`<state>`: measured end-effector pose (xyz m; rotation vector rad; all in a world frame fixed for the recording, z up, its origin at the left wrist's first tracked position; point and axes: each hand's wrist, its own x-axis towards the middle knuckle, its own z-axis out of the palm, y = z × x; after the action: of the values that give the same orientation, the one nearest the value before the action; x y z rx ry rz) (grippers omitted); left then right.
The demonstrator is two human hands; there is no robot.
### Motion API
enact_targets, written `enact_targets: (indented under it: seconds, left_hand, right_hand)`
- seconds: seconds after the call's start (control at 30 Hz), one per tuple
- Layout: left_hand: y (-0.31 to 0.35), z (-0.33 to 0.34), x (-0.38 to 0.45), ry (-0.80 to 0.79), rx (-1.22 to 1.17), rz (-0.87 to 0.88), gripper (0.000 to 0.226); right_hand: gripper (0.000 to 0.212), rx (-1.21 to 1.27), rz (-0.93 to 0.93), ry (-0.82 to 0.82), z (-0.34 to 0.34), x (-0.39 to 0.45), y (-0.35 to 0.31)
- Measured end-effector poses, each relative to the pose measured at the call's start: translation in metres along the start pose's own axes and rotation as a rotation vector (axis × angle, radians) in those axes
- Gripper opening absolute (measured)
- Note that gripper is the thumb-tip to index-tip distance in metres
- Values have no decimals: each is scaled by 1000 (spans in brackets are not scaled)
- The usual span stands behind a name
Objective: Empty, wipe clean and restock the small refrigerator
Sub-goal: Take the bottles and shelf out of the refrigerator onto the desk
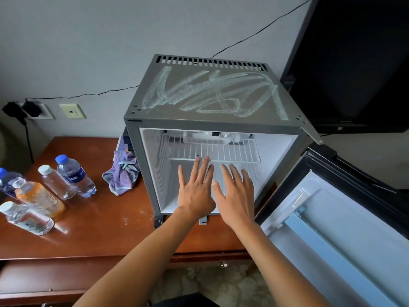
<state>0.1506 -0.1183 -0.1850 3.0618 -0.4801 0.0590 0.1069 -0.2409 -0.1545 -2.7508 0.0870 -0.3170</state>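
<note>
The fridge (212,120) is seen at the centre of the frame, on a desk (99,229), with its door (332,218) swung open toward the lower right. Both hands are held flat in the opening, fingers straight and spread; nothing is gripped. The left hand (195,187) is placed just beside the right hand (238,191), and the left fingertips (202,160) are seen at the front edge of the wire shelf (209,149).

The cabinet appears emptied. Five bottles (75,176) are stood or laid at the left edge, and a cloth (122,173) is crumpled just left of the fridge.

If the shelf is pulled unevenly, it could be jammed in its side rails or tipped. The lying bottles could be rolled off the desk if knocked when the cloth is reached for.
</note>
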Motion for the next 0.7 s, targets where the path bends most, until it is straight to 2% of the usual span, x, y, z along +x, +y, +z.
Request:
enact_targets:
  seconds: [0.1,0.23,0.4,0.5,0.7]
  left_hand:
    - [0,1,-1,24,-24,6,91]
    - [0,-1,-10,34,-81,18,90]
    - [-1,1,-26,-21,-57,35,93]
    - [-6,4,-32,-16,-67,27,93]
    - [-18,-4,-36,20,-80,-6,90]
  right_hand:
    - [75,-8,-2,8,2,7,-2]
    - [63,-40,-58,74,5,27,-3]
    - [72,-164,-161,57,9,60,-11]
    - [77,-206,-171,109,6,75,-12]
    - [74,-219,-186,155,0,94,-12]
